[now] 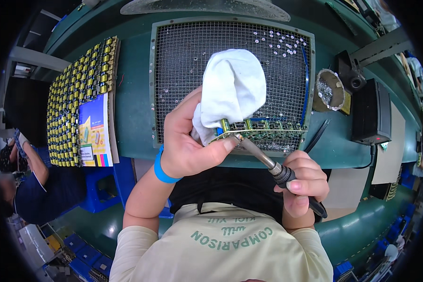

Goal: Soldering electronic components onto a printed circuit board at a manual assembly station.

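Note:
My left hand, with a blue band at the wrist, is closed around a white cloth and the left end of a long green circuit board. Several components stand in a row along the board. My right hand grips the dark handle of a soldering iron, whose metal shaft slants up to the left. Its tip meets the board's near edge close to my left thumb; whether it touches solder there is too small to tell.
Beneath the board lies a framed wire-mesh tray with small white round pieces at its far right. Yellow-and-black component panels sit left under a printed sheet. A tub of metallic scraps and a black box stand right.

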Available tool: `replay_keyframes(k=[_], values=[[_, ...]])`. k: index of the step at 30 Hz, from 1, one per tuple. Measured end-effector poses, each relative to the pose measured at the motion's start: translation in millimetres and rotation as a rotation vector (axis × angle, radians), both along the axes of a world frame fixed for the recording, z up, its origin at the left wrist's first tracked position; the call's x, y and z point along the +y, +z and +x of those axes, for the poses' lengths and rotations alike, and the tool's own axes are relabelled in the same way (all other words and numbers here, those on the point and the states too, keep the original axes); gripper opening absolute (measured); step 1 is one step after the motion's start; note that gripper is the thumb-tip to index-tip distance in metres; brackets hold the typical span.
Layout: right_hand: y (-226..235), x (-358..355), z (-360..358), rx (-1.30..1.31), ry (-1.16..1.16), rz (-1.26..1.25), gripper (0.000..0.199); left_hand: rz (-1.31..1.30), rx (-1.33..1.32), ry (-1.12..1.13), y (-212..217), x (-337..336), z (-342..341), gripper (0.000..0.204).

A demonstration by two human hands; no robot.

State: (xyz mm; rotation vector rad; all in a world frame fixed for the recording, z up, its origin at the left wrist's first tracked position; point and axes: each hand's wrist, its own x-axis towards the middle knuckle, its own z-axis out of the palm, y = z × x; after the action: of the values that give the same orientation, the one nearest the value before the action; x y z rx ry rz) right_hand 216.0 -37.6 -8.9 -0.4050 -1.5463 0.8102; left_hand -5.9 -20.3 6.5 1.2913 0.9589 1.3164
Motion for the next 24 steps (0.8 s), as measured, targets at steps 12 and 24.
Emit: replay_keyframes(k=[12, 24], values=[[-26.0, 6.2, 38.0, -0.153, -0.594, 0.007, 0.035, 0.453, 0.057, -0.106, -1.0, 0.1, -14.0, 0.062], [-30.9, 4.2, 44.0, 0.010, -0.275, -0.113, 0.046, 0.449, 0.040, -0.107, 2.6, 0.7, -13.1, 0.061]])
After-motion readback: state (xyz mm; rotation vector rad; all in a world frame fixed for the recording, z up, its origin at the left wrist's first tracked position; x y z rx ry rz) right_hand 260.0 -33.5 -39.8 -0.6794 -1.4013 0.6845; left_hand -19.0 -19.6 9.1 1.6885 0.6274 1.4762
